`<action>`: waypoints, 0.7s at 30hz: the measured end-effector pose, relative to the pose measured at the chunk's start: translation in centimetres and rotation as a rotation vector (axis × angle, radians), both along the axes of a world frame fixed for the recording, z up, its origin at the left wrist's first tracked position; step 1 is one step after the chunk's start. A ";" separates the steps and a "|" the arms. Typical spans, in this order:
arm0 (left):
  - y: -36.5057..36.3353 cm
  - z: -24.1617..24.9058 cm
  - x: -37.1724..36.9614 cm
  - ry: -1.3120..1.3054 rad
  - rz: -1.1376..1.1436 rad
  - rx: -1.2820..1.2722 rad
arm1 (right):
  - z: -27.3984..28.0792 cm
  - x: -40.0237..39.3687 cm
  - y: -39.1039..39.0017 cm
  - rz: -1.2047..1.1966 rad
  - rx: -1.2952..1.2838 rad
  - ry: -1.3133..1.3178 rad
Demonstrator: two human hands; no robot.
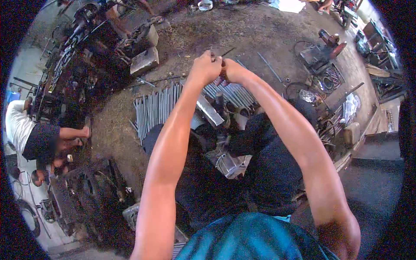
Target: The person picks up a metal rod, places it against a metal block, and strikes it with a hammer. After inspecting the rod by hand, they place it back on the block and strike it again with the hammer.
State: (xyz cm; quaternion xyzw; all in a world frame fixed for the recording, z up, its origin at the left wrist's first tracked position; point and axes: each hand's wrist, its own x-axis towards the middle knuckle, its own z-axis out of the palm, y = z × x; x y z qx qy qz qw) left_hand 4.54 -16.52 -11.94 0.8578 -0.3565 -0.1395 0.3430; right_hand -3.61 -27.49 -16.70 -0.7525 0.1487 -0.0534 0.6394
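My left hand (207,67) and my right hand (234,71) meet in front of me with arms stretched out, both with fingers curled closed. Between them is something small and dark, mostly hidden by the fingers; I cannot tell what it is. A thin dark rod (228,51) shows just beyond the fingers. Below the hands, many grey metal rods (157,107) lie side by side on the floor, with another row of rods (234,94) under my right forearm. A flat silvery metal bar (209,110) lies slanted between the two rows, close to my knees.
One loose rod (269,67) lies farther out on the dirt floor. A metal block (144,60) stands at the upper left, beside dark machinery. At the right are a machine with a motor (323,52) and a tray of small parts (331,79). Another person (37,134) crouches at the left.
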 end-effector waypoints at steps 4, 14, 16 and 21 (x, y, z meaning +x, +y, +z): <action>-0.1 0.2 -1.2 -0.025 -0.081 -0.006 | 1.1 -1.3 -2.4 -0.030 -0.453 0.126; -2.8 -0.1 -1.0 -0.096 -0.306 0.053 | -3.9 -6.8 -12.5 -0.172 -0.198 0.339; -6.2 -1.2 -0.5 -0.065 -0.300 0.210 | -6.6 -6.8 -14.5 -0.270 -0.080 0.312; -16.2 -6.3 -3.0 -0.070 -0.370 0.296 | -18.5 -4.3 -21.7 -0.331 -0.196 0.479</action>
